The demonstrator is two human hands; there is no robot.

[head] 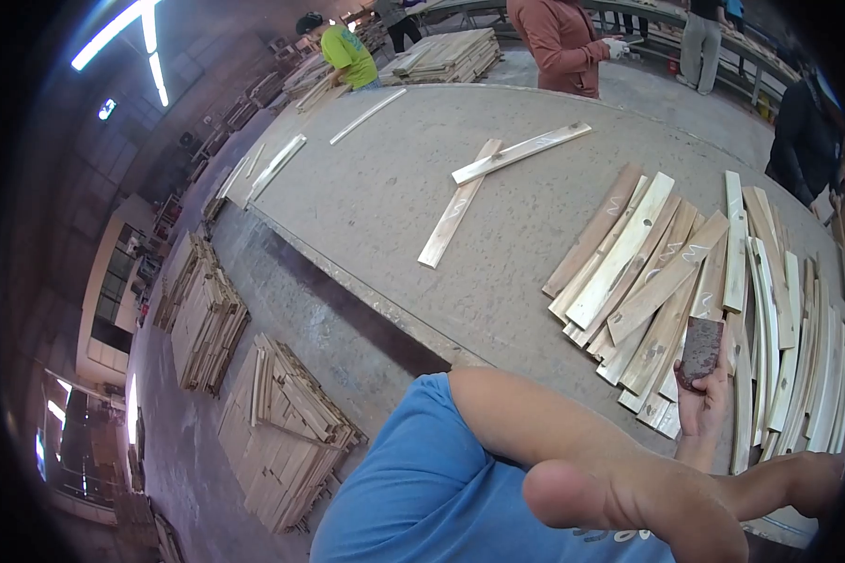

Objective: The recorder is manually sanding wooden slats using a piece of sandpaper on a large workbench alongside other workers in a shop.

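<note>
My right hand (pixel 704 405) grips a dark reddish-brown rectangular block (pixel 701 350), roughly textured, its thumb over the lower face. The hand is raised over the near ends of a spread of wooden slats (pixel 648 288); several bear white chalk squiggles, and some show dark knots. Close to the camera my left arm (pixel 570 422) comes out of a blue sleeve and crosses in front of my body, hiding the other wrist. A blurred rounded bit of skin stands beside it; whether it is a thumb or an elbow is unclear. My left hand cannot be made out surely.
The slats lie on a broad grey worktable (pixel 366 204). Two slats cross near its middle (pixel 496 165); more lie at the far left (pixel 278 167). Stacked wood panels (pixel 282 436) stand on the floor at left. A person in yellow-green (pixel 352 56) and one in a rust-coloured top (pixel 556 42) stand beyond.
</note>
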